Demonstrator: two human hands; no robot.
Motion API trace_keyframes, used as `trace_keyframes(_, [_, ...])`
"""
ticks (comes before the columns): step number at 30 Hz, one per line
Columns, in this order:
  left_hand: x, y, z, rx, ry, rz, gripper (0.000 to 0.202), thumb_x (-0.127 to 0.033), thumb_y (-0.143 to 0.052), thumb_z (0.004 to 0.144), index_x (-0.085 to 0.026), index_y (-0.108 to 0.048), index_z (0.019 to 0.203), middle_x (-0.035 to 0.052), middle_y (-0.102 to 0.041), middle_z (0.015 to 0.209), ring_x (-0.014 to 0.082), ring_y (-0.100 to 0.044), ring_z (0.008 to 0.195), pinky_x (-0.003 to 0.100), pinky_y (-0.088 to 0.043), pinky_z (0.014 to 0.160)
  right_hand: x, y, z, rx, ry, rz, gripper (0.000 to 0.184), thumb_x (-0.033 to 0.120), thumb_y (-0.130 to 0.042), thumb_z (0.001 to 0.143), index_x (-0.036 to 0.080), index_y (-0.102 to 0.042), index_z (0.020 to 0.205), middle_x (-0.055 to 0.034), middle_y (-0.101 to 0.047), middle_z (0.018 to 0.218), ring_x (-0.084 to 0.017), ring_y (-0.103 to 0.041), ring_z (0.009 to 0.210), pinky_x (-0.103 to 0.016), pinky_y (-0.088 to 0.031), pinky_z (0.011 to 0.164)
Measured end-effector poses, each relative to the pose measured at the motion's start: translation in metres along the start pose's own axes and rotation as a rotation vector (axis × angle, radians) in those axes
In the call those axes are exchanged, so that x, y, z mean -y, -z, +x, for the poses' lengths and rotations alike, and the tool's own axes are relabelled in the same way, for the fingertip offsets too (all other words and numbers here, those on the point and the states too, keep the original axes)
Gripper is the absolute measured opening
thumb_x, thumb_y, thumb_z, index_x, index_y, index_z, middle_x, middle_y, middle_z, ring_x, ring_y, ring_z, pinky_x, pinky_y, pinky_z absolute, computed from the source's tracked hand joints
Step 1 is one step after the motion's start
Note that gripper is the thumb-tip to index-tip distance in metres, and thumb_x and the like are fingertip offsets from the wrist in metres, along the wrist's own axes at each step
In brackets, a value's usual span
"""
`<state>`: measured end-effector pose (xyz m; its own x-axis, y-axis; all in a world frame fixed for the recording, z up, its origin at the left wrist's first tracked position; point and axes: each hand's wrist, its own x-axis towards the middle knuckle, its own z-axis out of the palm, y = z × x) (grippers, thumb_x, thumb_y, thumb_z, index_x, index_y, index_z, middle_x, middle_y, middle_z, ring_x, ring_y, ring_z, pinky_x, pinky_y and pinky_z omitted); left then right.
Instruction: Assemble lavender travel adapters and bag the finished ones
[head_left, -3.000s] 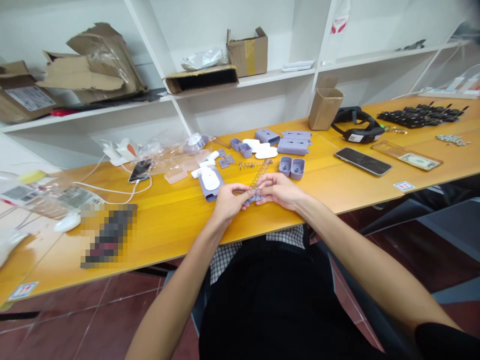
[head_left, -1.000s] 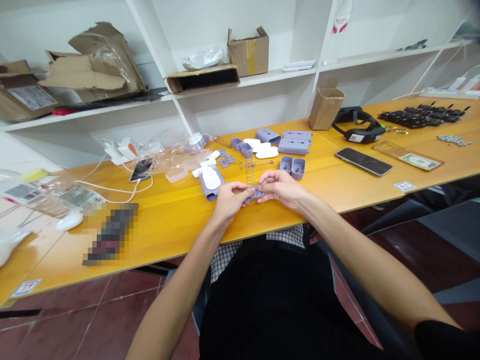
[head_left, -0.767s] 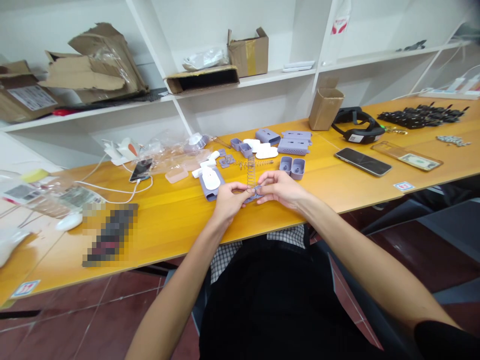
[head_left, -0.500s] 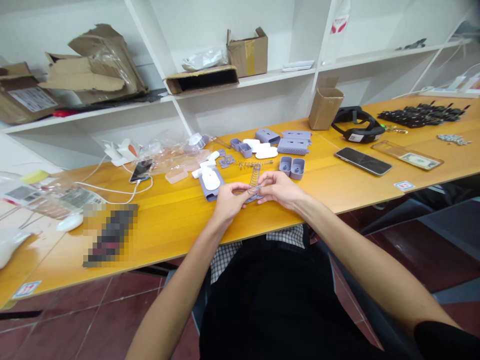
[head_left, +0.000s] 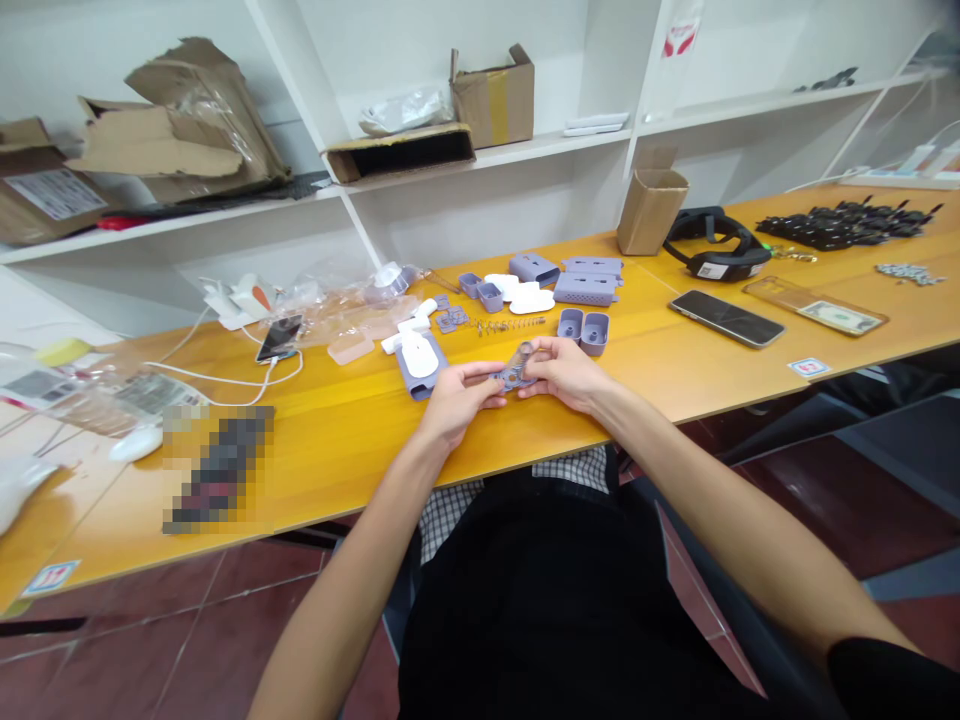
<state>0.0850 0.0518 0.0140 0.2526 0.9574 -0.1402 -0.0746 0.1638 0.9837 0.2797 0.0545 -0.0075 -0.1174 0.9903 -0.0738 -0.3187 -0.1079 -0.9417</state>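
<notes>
Two hands, one job: your left hand (head_left: pixel 457 402) pinches a small flat purple piece (head_left: pixel 513 382), plastic-looking, just over the near part of the smooth yellow table (head_left: pixel 330 440), and your right hand (head_left: pixel 565 372) grips its right end. A coiled wire spring (head_left: pixel 521 357) stands by those fingers; can't tell if they're pinching it too. Labels are too tiny to read, even the red-and-blue sticker (head_left: pixel 808 367) near right. Purple twin cups (head_left: pixel 595 348) farther right have round posts inside; the clear amber case (head_left: pixel 775 294), far right, has a banknote (head_left: pixel 838 316).
</notes>
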Motion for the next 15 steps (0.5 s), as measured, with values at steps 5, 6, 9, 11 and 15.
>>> trace_keyframes(5, [0.0039,0.0020,0.0012,-0.019,-0.035,0.051,0.023,-0.006,-0.083,0.074,-0.011,-0.077,0.095,0.0096,-0.079,0.090,0.0125,-0.071,0.071,0.022,-0.056,0.061,0.0022,-0.0007,-0.0034,0.070,0.006,-0.026,0.031,0.010,-0.085,0.068,0.021,-0.063,0.086,0.0014,-0.068,0.071,-0.017,-0.072,0.069,-0.036,-0.070,0.069])
trace_keyframes(6, [0.0044,0.0021,0.0012,-0.016,-0.042,0.064,0.022,-0.007,-0.082,0.073,-0.012,-0.077,0.094,0.0088,-0.079,0.088,0.0120,-0.069,0.069,0.021,-0.054,0.059,0.0022,-0.0007,-0.0036,0.074,0.005,-0.028,0.031,0.010,-0.085,0.068,0.021,-0.063,0.087,0.0012,-0.068,0.072,-0.017,-0.072,0.069,-0.036,-0.070,0.069])
trace_keyframes(9, [0.0046,0.0013,0.0007,-0.017,-0.070,0.086,0.022,-0.009,-0.082,0.071,-0.013,-0.072,0.091,0.0056,-0.076,0.079,0.0108,-0.065,0.063,0.020,-0.049,0.055,0.0018,-0.0009,-0.0036,0.073,0.000,-0.034,0.029,0.009,-0.084,0.070,0.020,-0.063,0.087,0.0012,-0.068,0.071,-0.017,-0.072,0.069,-0.035,-0.070,0.068])
trace_keyframes(11, [0.0038,0.0000,0.0001,-0.034,-0.088,0.092,0.025,-0.010,-0.084,0.068,-0.015,-0.069,0.088,0.0032,-0.073,0.073,0.0105,-0.062,0.059,0.020,-0.045,0.051,0.0018,-0.0014,-0.0038,0.081,-0.002,-0.038,0.027,0.008,-0.082,0.071,0.020,-0.064,0.087,0.0009,-0.068,0.072,-0.017,-0.073,0.070,-0.034,-0.070,0.067])
trace_keyframes(15, [0.0023,-0.0014,-0.0007,-0.052,-0.118,0.097,0.033,-0.015,-0.091,0.062,-0.016,-0.066,0.083,0.0010,-0.070,0.069,0.0099,-0.060,0.056,0.019,-0.041,0.048,0.0012,-0.0021,-0.0041,0.107,-0.002,-0.079,0.025,0.007,-0.080,0.075,0.020,-0.065,0.090,-0.0004,-0.070,0.075,-0.018,-0.075,0.071,-0.035,-0.071,0.069])
